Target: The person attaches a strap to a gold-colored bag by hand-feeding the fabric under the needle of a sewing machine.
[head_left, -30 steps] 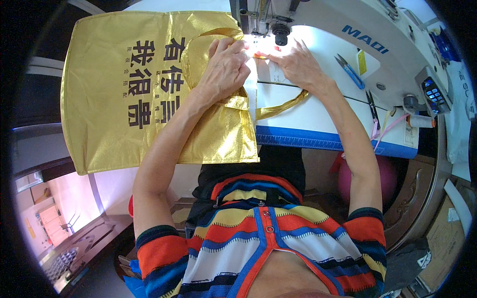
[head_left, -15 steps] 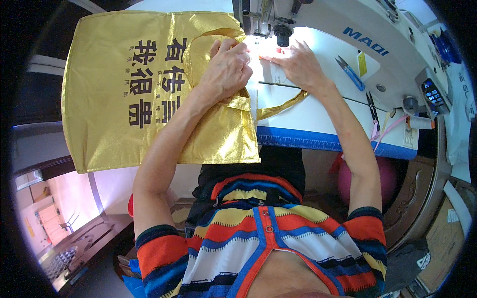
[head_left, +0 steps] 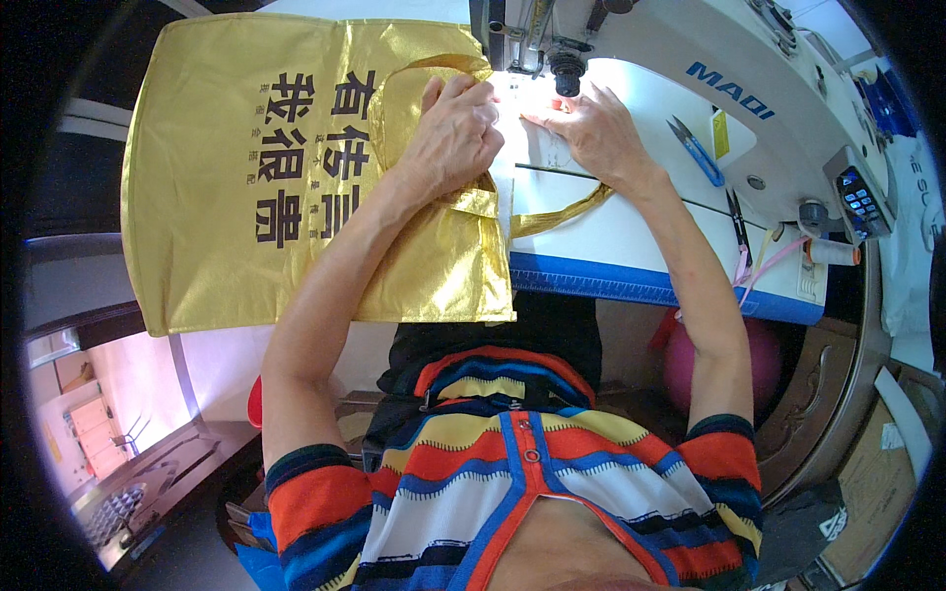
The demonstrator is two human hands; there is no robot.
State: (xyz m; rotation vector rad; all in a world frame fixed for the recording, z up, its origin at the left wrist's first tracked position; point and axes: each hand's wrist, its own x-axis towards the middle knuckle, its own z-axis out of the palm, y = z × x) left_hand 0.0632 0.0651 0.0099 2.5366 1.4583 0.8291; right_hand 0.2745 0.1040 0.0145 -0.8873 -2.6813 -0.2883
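A shiny gold tote bag [head_left: 222, 177] with dark lettering lies flat at the left, its mouth edge running alongside the sewing machine's needle area [head_left: 522, 74]. My left hand [head_left: 456, 133] is closed on the bag at that edge, fingers curled into the gold fabric beside a looped gold handle [head_left: 399, 84]. Just right of the needle, my right hand [head_left: 596, 133] rests on the white machine bed, thumb reaching left and fingers stretched forward. Glare hides its fingertips. A narrow gold strap [head_left: 562, 214] curves from the bag's edge to beneath my right wrist.
Blue thread snips [head_left: 697, 153] and black-handled scissors [head_left: 738, 227] lie right of my right arm. Near them are a thread spool [head_left: 833, 253] and pink ribbon [head_left: 774, 266]. A blue ruler strip [head_left: 591, 279] lines the front edge. The machine's control panel [head_left: 857, 197] stands at the right.
The whole view has shifted slightly. Both hands keep nearly the same place by the needle, and the bag lies almost as before.
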